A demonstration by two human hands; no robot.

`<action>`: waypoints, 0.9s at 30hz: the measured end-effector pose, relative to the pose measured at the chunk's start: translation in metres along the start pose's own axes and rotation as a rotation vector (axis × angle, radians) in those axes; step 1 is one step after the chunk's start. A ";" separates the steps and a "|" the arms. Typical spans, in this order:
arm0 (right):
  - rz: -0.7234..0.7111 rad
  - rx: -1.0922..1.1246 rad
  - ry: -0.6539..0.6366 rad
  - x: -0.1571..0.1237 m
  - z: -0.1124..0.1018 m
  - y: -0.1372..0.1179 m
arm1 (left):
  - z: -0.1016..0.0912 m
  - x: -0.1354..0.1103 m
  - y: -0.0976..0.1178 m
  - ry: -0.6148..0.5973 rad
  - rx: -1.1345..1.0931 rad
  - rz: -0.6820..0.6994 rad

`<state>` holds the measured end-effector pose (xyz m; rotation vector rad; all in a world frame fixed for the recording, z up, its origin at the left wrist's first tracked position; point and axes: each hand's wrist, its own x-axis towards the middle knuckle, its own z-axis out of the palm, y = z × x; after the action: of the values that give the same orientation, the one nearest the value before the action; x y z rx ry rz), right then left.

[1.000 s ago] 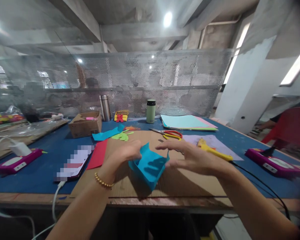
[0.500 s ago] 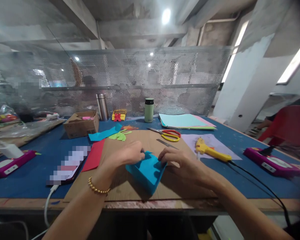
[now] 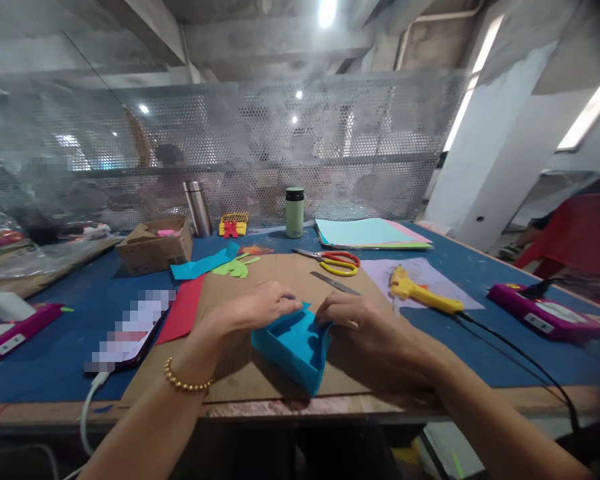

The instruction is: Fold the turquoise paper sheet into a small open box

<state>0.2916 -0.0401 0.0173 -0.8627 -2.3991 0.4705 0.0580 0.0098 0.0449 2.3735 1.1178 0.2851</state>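
A folded blue paper box (image 3: 293,353), open at the top, rests over the brown cardboard sheet (image 3: 250,280) with one corner toward me. My left hand (image 3: 257,307) is closed on its far left edge, fingers bent over the rim. Pinching the right wall is my right hand (image 3: 355,323), its fingertips partly inside the box. Beyond the hands lie a metal blade or ruler (image 3: 334,283) and scissors (image 3: 333,260) with red and yellow handles. Red paper (image 3: 183,310) sits left of my left hand.
A yellow glue gun (image 3: 423,295) lies on lilac paper at right, its cord running to the table's front edge. Phone (image 3: 133,333), cardboard box (image 3: 157,250), steel flask (image 3: 199,210), green cup (image 3: 295,213), paper stack (image 3: 370,233) and purple power strips (image 3: 545,313) stand around.
My left fingers have shifted right along the box's far edge. The box's near corner has swung slightly right. The whole view has tilted a little downward.
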 end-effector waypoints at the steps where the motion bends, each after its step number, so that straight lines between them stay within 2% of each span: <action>1: 0.003 -0.004 0.001 0.000 0.000 -0.001 | 0.000 0.000 0.000 -0.015 0.028 0.013; 4: 0.017 -0.025 -0.011 -0.001 -0.002 -0.006 | 0.003 -0.001 0.000 -0.049 0.086 -0.017; 9: 0.049 -0.042 -0.024 -0.002 -0.003 -0.011 | 0.001 0.001 -0.001 -0.069 0.043 -0.047; 12: 0.042 -0.028 -0.011 -0.001 -0.004 -0.011 | -0.015 0.003 0.002 -0.119 0.095 -0.034; 15: 0.030 -0.003 -0.023 0.001 -0.007 -0.008 | -0.035 0.002 0.010 -0.169 0.105 -0.078; 17: 0.019 0.012 -0.047 0.003 -0.010 -0.006 | -0.041 0.002 0.012 -0.153 0.142 -0.097; 20: -0.010 0.024 -0.109 0.009 -0.019 -0.007 | -0.038 0.005 0.008 -0.074 0.310 -0.104; 22: -0.025 0.042 -0.145 0.015 -0.027 -0.009 | -0.031 0.009 0.001 -0.068 0.385 -0.113; 27: 0.031 0.144 -0.156 0.036 -0.041 -0.009 | -0.021 0.012 -0.012 -0.086 0.376 -0.170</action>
<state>0.2880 -0.0169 0.0675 -0.8269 -2.4590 0.7370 0.0496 0.0333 0.0562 2.5558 1.4231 -0.0950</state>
